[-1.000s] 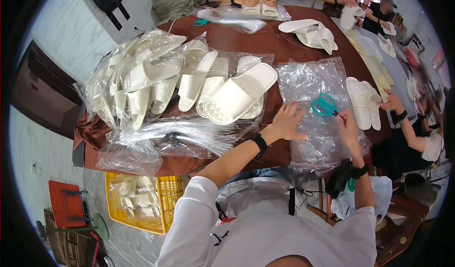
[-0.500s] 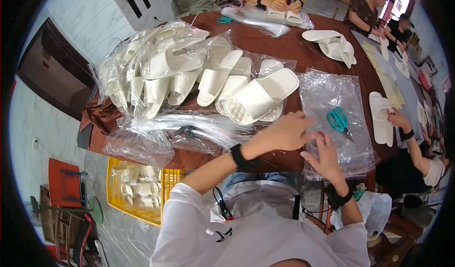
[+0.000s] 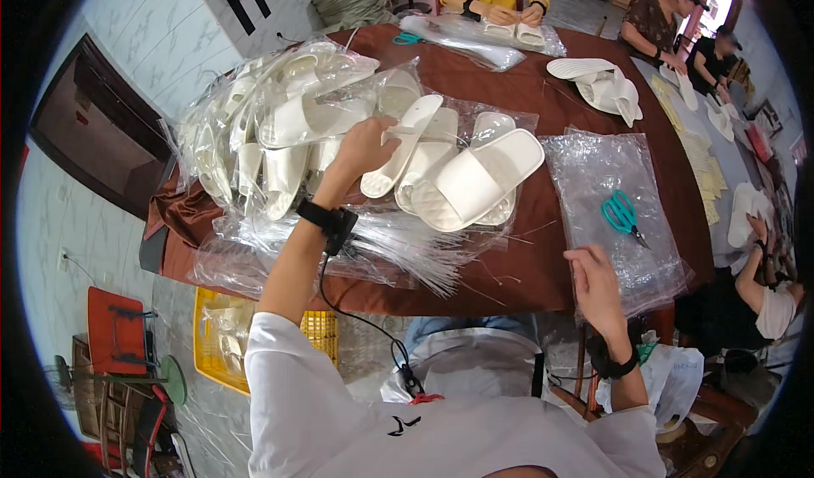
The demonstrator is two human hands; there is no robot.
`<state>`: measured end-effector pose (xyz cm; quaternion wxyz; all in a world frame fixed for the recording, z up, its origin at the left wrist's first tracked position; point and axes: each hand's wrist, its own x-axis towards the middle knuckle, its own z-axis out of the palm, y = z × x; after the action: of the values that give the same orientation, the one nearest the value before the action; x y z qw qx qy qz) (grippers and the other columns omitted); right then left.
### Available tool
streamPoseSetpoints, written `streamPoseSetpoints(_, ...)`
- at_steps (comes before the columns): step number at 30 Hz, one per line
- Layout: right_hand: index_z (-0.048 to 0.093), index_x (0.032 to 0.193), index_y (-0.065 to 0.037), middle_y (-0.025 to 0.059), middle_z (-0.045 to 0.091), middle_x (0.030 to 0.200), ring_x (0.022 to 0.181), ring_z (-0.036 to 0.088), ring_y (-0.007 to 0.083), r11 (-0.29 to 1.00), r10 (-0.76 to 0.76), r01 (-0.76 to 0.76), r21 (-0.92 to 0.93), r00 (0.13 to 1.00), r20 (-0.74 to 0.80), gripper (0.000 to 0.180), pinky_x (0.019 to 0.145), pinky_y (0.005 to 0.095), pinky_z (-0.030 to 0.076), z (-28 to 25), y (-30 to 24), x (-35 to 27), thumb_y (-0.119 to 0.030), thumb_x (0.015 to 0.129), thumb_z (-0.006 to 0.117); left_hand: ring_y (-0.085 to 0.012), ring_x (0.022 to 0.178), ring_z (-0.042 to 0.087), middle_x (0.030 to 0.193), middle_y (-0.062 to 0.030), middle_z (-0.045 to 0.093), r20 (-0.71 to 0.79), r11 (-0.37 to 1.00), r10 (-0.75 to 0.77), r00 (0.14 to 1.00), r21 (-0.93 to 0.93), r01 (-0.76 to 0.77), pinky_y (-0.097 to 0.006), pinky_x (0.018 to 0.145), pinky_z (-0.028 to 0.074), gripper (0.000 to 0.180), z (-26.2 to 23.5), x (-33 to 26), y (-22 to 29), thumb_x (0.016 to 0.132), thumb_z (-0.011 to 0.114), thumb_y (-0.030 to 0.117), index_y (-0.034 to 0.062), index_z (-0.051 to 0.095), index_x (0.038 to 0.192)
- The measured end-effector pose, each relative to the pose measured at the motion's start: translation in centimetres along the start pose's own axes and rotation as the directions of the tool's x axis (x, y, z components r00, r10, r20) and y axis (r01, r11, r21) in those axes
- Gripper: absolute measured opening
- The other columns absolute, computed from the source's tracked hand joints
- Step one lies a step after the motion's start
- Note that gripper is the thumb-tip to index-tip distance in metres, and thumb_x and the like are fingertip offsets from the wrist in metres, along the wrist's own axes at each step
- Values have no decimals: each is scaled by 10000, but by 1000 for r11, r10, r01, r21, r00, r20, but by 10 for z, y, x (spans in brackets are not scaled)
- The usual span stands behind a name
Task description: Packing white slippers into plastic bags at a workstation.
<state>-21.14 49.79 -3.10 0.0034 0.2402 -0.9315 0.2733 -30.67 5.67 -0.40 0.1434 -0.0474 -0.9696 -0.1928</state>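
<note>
At the pile's near right side, my left hand (image 3: 367, 149) has its fingers curled at the edge of a white slipper (image 3: 409, 143). It appears to grip that slipper's side, though the fingertips are partly hidden. Right of it, a pair of white slippers (image 3: 479, 181) lies stacked, one slanting over the other. My right hand (image 3: 600, 285) hovers by the near left edge of a stack of clear plastic bags (image 3: 585, 168), fingers loosely bent and nothing visible in them. Teal-handled scissors (image 3: 621, 213) lie on those bags. A bundle of thin white cable ties (image 3: 415, 253) sits below the left hand.
Bagged slippers (image 3: 246, 105) heap up on the left of the brown-covered table (image 3: 517, 266). Another pair of slippers (image 3: 602, 88) lies far right. A yellow crate (image 3: 212, 363) holding slippers stands on the floor. Co-workers handle slippers across and to the right.
My left hand has moved left and away from me, from beside the right hand to the slipper. My right hand has drawn its spread fingers in. A co-worker's slippers at right have left the brown table.
</note>
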Motion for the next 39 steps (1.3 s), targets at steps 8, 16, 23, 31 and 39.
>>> streamPoseSetpoints(8, 412, 1215, 23, 229, 480, 1097, 1004, 485, 401, 947, -215, 266, 179, 941, -261, 399, 874, 415, 407, 30, -75, 73, 11, 827, 504, -319, 822, 622, 897, -162, 654, 46, 1000, -23, 999, 17, 22, -377, 734, 486, 286, 12, 17, -9, 696, 690, 200, 24, 658, 920)
streamPoseSetpoints(16, 453, 1198, -4, 206, 573, 1015, 886, 568, 365, 906, -140, 225, 359, 959, -248, 383, 781, 407, 462, 94, -59, 135, -140, 860, 573, -324, 782, 617, 810, -171, 638, -11, 998, 25, 1000, -52, -25, -387, 694, 479, 223, 7, 9, 13, 677, 688, 164, 16, 648, 838)
streamPoseSetpoints(23, 465, 1050, -14, 135, 558, 884, 770, 551, 185, 823, -152, 176, 541, 984, -88, 198, 662, 290, 453, 39, -65, 93, -81, 883, 547, -345, 757, 630, 798, -159, 650, 54, 993, 60, 997, -101, -54, -416, 683, 493, 213, -30, -34, 89, 679, 712, 187, 50, 668, 837)
streamPoseSetpoints(31, 472, 1110, -15, 119, 505, 915, 798, 507, 187, 864, -183, 140, 484, 982, 41, 281, 625, 299, 450, 49, -20, 45, -107, 864, 571, -315, 721, 623, 804, -131, 632, 71, 982, 109, 992, -164, -96, -377, 629, 481, 231, 22, -104, 127, 686, 722, 157, 43, 617, 857)
streamPoseSetpoints(39, 542, 996, -22, 137, 523, 920, 842, 520, 315, 943, -178, 266, 201, 911, -371, 262, 723, 351, 439, 55, -55, -2, 39, 745, 586, -252, 672, 608, 886, -124, 579, -28, 902, -5, 1000, -431, -8, -320, 571, 485, 296, 36, -137, 151, 746, 672, 28, 53, 580, 1026)
